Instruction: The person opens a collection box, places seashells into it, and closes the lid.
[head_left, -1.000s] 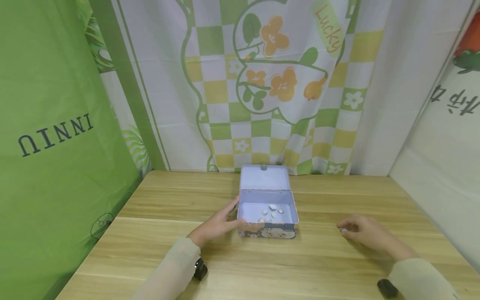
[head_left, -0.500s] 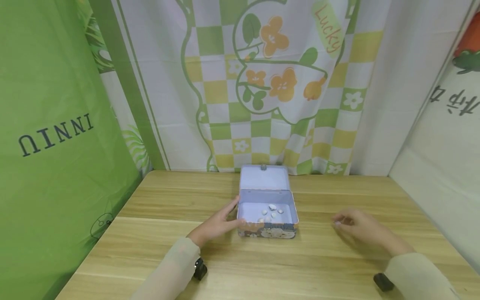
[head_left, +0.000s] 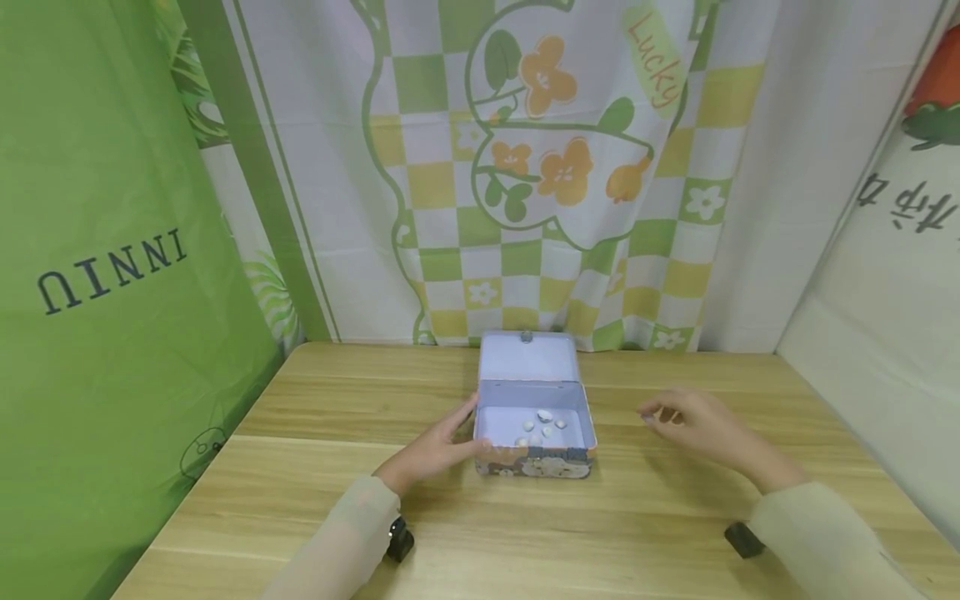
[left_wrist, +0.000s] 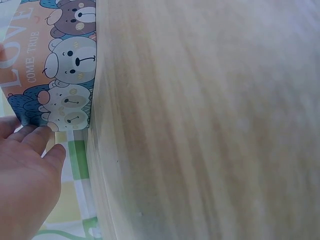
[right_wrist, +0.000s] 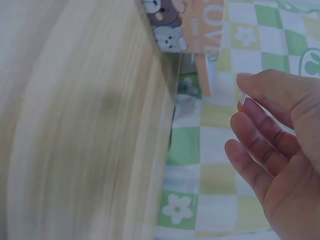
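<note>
An open tin box [head_left: 536, 461] with bear pictures stands mid-table, its hinged lid [head_left: 527, 357] tipped back. Several small pale seashells [head_left: 545, 416] lie on its floor. My left hand [head_left: 429, 451] rests against the box's left side, fingers extended along the wall and thumb at the front rim; the left wrist view shows the fingertips at the printed tin [left_wrist: 70, 60]. To the right of the box, above the table, my right hand [head_left: 697, 423] pinches a small whitish seashell [right_wrist: 243, 100] between thumb and index finger. Most of that seashell is hidden by the fingertips.
The wooden table [head_left: 337, 400] reaches a checkered curtain [head_left: 517, 275] close behind the lid. A green cloth [head_left: 112, 375] hangs on the left and a white one [head_left: 892, 317] on the right. Each wrist wears a small black device [head_left: 744, 540].
My right hand has moved left and away from me, closer to the box, with the seashell in its fingertips. My left hand and the box have stayed in place.
</note>
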